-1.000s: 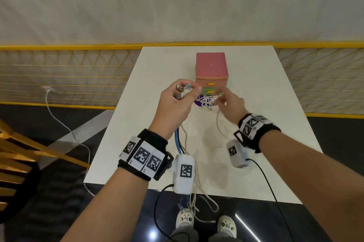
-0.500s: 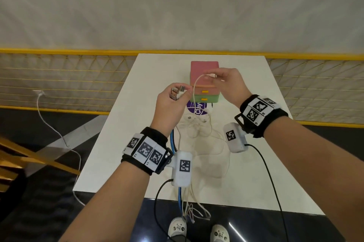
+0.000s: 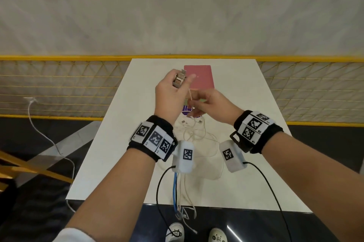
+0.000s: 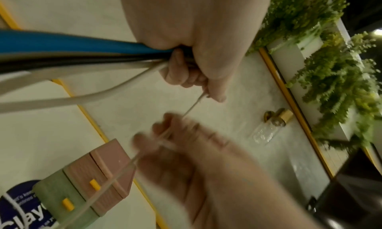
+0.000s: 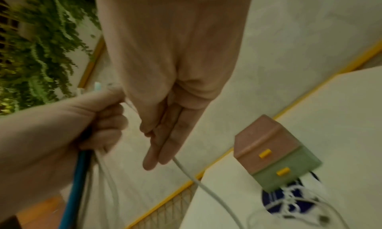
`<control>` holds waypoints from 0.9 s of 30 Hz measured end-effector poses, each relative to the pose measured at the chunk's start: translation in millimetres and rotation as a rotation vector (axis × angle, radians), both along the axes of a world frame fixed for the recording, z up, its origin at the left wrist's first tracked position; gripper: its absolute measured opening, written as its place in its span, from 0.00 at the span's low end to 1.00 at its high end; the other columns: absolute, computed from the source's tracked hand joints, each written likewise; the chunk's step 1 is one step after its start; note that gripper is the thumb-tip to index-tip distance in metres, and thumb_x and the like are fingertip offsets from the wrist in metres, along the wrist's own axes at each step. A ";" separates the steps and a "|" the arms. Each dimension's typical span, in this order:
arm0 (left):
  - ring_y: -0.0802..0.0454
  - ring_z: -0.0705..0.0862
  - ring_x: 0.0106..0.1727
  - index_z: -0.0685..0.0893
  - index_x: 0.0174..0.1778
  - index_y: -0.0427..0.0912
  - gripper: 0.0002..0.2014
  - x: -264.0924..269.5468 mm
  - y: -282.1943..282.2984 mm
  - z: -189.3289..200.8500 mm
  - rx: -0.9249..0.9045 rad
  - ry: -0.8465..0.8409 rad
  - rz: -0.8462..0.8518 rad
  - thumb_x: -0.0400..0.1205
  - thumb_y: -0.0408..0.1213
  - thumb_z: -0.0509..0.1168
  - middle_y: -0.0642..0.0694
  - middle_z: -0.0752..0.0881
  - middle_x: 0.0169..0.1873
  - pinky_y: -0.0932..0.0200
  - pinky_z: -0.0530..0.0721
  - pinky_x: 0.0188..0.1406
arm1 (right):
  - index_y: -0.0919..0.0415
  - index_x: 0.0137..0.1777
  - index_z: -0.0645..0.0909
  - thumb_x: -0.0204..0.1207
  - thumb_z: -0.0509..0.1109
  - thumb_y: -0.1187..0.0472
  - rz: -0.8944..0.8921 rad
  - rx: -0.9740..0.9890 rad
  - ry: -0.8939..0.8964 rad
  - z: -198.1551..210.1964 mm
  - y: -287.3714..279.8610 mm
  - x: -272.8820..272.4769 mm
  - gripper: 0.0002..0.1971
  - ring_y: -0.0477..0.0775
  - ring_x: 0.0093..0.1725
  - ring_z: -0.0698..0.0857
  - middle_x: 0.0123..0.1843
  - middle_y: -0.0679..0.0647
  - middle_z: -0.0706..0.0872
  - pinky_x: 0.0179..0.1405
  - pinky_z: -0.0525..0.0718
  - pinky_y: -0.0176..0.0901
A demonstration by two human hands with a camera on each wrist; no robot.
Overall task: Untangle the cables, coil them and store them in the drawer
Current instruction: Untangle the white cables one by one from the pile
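Several cable ends, among them a blue cable (image 3: pixel 174 192) and white ones, hang over the near edge of the white table (image 3: pixel 110 143). Farther in, loose white cables (image 3: pixel 194 133) lie tangled on the tabletop. Above them the right hand (image 3: pixel 209 103) pinches a thin white cable (image 4: pixel 192 106) that runs up to the left hand (image 3: pixel 171 93), which is fisted round a bundle of cables with USB plugs (image 3: pixel 180 78) sticking out on top. Behind the hands stands the small pink-and-green drawer unit (image 3: pixel 200 76), both drawers closed.

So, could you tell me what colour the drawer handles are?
Yellow handles, clearest in the right wrist view.
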State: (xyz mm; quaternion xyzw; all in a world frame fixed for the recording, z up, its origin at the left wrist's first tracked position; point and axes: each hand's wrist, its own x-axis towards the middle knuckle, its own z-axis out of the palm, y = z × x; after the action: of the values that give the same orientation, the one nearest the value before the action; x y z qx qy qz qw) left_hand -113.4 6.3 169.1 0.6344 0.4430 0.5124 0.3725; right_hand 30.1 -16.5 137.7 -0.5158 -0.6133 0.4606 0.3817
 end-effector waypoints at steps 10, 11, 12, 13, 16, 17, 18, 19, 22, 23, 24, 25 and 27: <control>0.61 0.78 0.29 0.80 0.45 0.45 0.07 -1.6 -3.2 10.7 -0.015 -0.055 -0.069 0.82 0.43 0.70 0.48 0.83 0.30 0.69 0.77 0.35 | 0.64 0.45 0.71 0.87 0.53 0.62 -0.002 0.065 0.048 -13.4 -4.2 -10.1 0.10 0.51 0.40 0.91 0.35 0.59 0.82 0.42 0.88 0.46; 0.58 0.76 0.30 0.80 0.44 0.45 0.08 -2.4 -2.0 9.9 -0.014 -0.065 -0.038 0.83 0.44 0.69 0.51 0.80 0.29 0.65 0.76 0.36 | 0.62 0.44 0.71 0.87 0.53 0.62 0.016 0.068 0.051 -11.9 -5.4 -11.6 0.10 0.52 0.40 0.91 0.35 0.59 0.82 0.41 0.88 0.44; 0.57 0.74 0.30 0.80 0.44 0.45 0.08 -2.9 -1.4 9.0 -0.011 -0.085 -0.016 0.84 0.44 0.68 0.52 0.78 0.29 0.62 0.75 0.36 | 0.61 0.43 0.71 0.87 0.54 0.63 0.031 0.071 0.047 -11.2 -7.3 -12.4 0.10 0.53 0.41 0.91 0.35 0.59 0.82 0.40 0.87 0.42; 0.57 0.73 0.30 0.81 0.46 0.46 0.05 -2.9 -1.4 8.9 -0.015 -0.114 -0.007 0.85 0.43 0.67 0.54 0.77 0.29 0.62 0.74 0.35 | 0.61 0.44 0.71 0.87 0.53 0.63 0.039 0.072 0.027 -10.8 -9.1 -12.7 0.10 0.53 0.41 0.91 0.36 0.60 0.82 0.40 0.87 0.41; 0.61 0.71 0.27 0.84 0.53 0.50 0.05 -2.1 -5.6 12.9 0.000 -0.171 -0.001 0.87 0.37 0.64 0.59 0.75 0.28 0.67 0.72 0.30 | 0.63 0.44 0.72 0.87 0.53 0.61 0.049 0.056 -0.121 -19.7 -12.1 -8.1 0.12 0.54 0.43 0.91 0.40 0.60 0.82 0.42 0.87 0.45; 0.63 0.71 0.26 0.84 0.51 0.49 0.04 -1.5 -6.9 16.2 0.002 -0.181 0.006 0.87 0.37 0.63 0.59 0.76 0.29 0.69 0.72 0.28 | 0.63 0.44 0.73 0.87 0.53 0.60 0.057 0.035 -0.195 -26.0 -12.7 -4.5 0.13 0.56 0.45 0.91 0.40 0.59 0.81 0.44 0.86 0.48; 0.64 0.74 0.27 0.84 0.49 0.47 0.04 -1.8 -8.4 20.5 0.000 -0.194 0.013 0.87 0.38 0.64 0.58 0.78 0.31 0.72 0.74 0.29 | 0.64 0.43 0.73 0.87 0.52 0.60 0.065 0.001 -0.270 -34.8 -13.0 0.6 0.13 0.58 0.47 0.90 0.41 0.58 0.81 0.47 0.86 0.51; 0.66 0.77 0.29 0.83 0.47 0.48 0.03 -3.4 -9.1 24.8 -0.003 -0.208 0.011 0.86 0.40 0.65 0.56 0.81 0.34 0.74 0.76 0.31 | 0.63 0.43 0.72 0.87 0.51 0.60 0.058 -0.044 -0.335 -43.1 -13.1 6.4 0.14 0.60 0.50 0.89 0.41 0.57 0.81 0.48 0.85 0.50; 0.60 0.77 0.30 0.82 0.46 0.49 0.04 -10.1 -6.3 30.1 -0.014 -0.162 -0.078 0.84 0.45 0.67 0.50 0.84 0.38 0.69 0.78 0.35 | 0.57 0.39 0.73 0.87 0.51 0.58 -0.091 -0.137 -0.376 -53.2 -9.1 25.9 0.16 0.66 0.54 0.87 0.40 0.54 0.82 0.48 0.83 0.47; 0.61 0.75 0.28 0.84 0.47 0.49 0.05 -11.0 -4.9 28.8 -0.025 -0.087 -0.121 0.83 0.45 0.68 0.52 0.83 0.37 0.67 0.77 0.32 | 0.57 0.39 0.74 0.87 0.51 0.58 -0.147 -0.111 -0.363 -47.3 -6.5 29.9 0.16 0.67 0.52 0.87 0.39 0.55 0.83 0.50 0.85 0.51; 0.64 0.73 0.26 0.85 0.50 0.49 0.06 -10.7 -3.0 24.6 -0.034 0.018 -0.156 0.83 0.45 0.69 0.55 0.81 0.35 0.66 0.75 0.30 | 0.59 0.40 0.76 0.87 0.51 0.58 -0.190 -0.056 -0.348 -38.5 -2.0 32.7 0.16 0.67 0.50 0.88 0.39 0.57 0.84 0.52 0.86 0.56; 0.66 0.71 0.24 0.86 0.54 0.49 0.07 -9.1 -2.1 18.9 -0.050 0.136 -0.189 0.82 0.45 0.70 0.57 0.78 0.33 0.66 0.73 0.28 | 0.63 0.43 0.77 0.87 0.52 0.59 -0.223 0.019 -0.342 -26.3 2.4 32.9 0.16 0.68 0.48 0.88 0.39 0.60 0.85 0.52 0.86 0.60; 0.61 0.69 0.24 0.86 0.54 0.51 0.08 -4.2 -2.3 5.6 -0.129 0.362 -0.248 0.82 0.47 0.70 0.55 0.72 0.29 0.63 0.70 0.25 | 0.72 0.46 0.78 0.86 0.54 0.64 -0.259 0.182 -0.354 2.5 10.8 28.4 0.14 0.67 0.42 0.86 0.40 0.66 0.86 0.48 0.84 0.57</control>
State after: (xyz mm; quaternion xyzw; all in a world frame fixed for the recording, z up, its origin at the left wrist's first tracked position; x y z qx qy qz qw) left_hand -117.6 4.0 174.7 0.7405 0.4528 0.3112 0.3871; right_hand 58.6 -5.7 140.2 -0.6262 -0.6385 0.2530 0.3690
